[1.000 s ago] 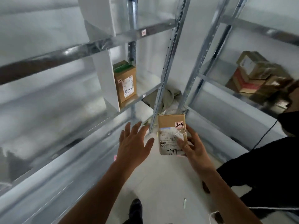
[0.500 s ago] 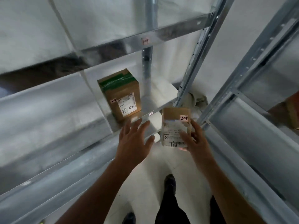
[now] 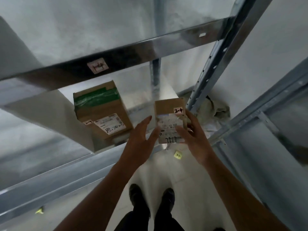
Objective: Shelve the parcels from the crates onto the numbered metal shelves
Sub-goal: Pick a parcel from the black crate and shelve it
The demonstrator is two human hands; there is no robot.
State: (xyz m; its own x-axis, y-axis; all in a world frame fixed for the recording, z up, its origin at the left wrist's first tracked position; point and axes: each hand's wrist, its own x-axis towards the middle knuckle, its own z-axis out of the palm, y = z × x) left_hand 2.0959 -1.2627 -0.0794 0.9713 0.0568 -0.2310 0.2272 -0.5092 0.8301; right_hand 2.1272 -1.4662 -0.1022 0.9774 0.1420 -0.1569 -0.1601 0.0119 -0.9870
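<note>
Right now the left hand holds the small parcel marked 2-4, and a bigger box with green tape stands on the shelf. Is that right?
Not quite. In the head view the right hand holds the small parcel; the left hand is open beside it. The bigger box with green tape does stand on the shelf.

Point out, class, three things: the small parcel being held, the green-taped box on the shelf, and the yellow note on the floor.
small parcel (image 3: 168,110): head view, bare cardboard top.
green-taped box (image 3: 98,97): head view, green tape.
yellow note (image 3: 178,155): head view, its middle.
</note>
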